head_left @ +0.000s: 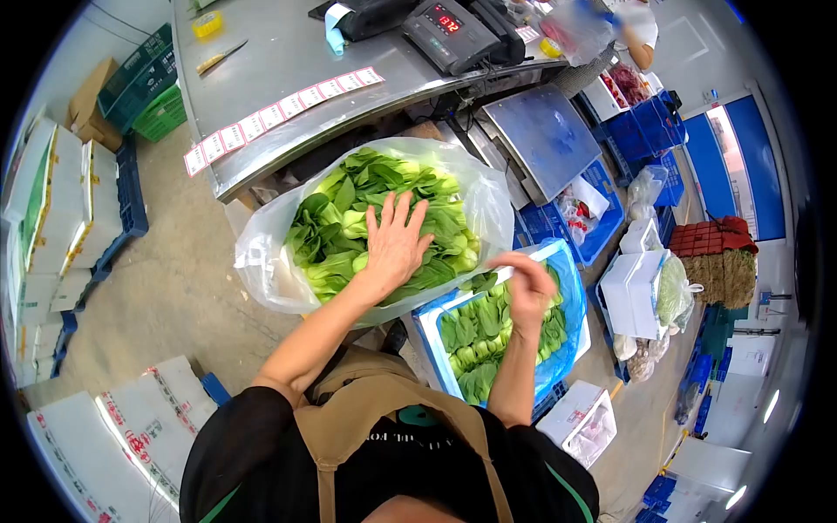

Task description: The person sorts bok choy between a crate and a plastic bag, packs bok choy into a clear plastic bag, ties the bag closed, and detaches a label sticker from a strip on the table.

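Note:
A large clear plastic bag [261, 261] stands wide at the mouth, filled with leafy green bok choy [336, 213]. My left hand [397, 244] rests on top of the bok choy with its fingers spread. To its right, my right hand [527, 288] hovers above a white foam box [436, 353] lined with blue plastic [571, 305]. The fingers of that hand are bent and somewhat blurred, and I cannot tell whether anything is in them. Rows of bok choy [479, 336] lie in the foam box, which sits close against the bag.
Beyond the bag is a metal table [288, 57] with a strip of labels [283, 109], a knife [222, 57], yellow tape [207, 23] and a scale display [449, 35]. A platform scale [540, 139] stands to the right, near blue crates [645, 131]. Foam boxes [105, 444] are at the left.

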A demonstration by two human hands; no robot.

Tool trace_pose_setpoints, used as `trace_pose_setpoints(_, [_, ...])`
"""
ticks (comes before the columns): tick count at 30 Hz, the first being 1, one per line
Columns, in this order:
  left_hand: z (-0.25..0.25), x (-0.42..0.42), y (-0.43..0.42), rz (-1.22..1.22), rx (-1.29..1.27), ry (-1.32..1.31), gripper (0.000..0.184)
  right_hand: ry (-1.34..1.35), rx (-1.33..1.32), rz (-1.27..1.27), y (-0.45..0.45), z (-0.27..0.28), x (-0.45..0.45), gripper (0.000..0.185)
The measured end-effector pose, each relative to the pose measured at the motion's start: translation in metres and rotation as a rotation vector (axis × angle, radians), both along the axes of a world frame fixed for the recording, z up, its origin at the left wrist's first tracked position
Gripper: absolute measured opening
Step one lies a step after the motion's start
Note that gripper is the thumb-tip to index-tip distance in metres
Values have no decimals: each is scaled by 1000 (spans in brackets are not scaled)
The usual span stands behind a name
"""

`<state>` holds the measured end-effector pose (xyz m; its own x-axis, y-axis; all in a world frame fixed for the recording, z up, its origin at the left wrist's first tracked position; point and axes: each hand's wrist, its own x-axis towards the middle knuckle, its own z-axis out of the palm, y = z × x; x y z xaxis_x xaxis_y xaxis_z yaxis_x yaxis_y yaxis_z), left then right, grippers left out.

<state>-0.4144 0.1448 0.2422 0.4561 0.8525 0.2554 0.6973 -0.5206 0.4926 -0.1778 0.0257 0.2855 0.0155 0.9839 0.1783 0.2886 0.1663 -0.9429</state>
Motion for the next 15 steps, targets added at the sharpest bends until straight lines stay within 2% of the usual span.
trace_pose_setpoints(1, [-11,10,4,6,25,36,55,-71,9,-168,-10,-24,18,53])
trace_pose_setpoints(2, [-31,16,8,22,-63,98,59,-135,3,-335,-20,-48,37,57])
trace_pose_setpoints(4, [-90,25,8,61,37,149,60,-663,-113,-601,-26,-90,49,66])
trace_pose_setpoints(5, [-109,27,6,77,88,177,61,-627,-264,-511,-30,-132,57,83])
trace_pose_setpoints(6, [-114,34,6,105,77,248,64,-611,-383,-467,-30,-158,54,86])
trace_pose_setpoints(9, [-115,37,9,95,86,248,64,-595,-261,-571,-22,-222,40,83])
trace_pose_setpoints(10, [-115,34,9,88,106,235,63,-444,-233,-604,-16,-241,45,77])
trace_pose_setpoints(12, [-103,27,8,39,-15,134,64,-134,-200,-664,-17,-270,42,66])
trace_pose_setpoints(14, [-87,15,14,-12,-144,6,64,243,-294,-891,-19,-241,48,54])
trace_pose_setpoints(15, [-78,9,24,6,-204,-132,64,434,-339,-993,-16,-208,49,48])
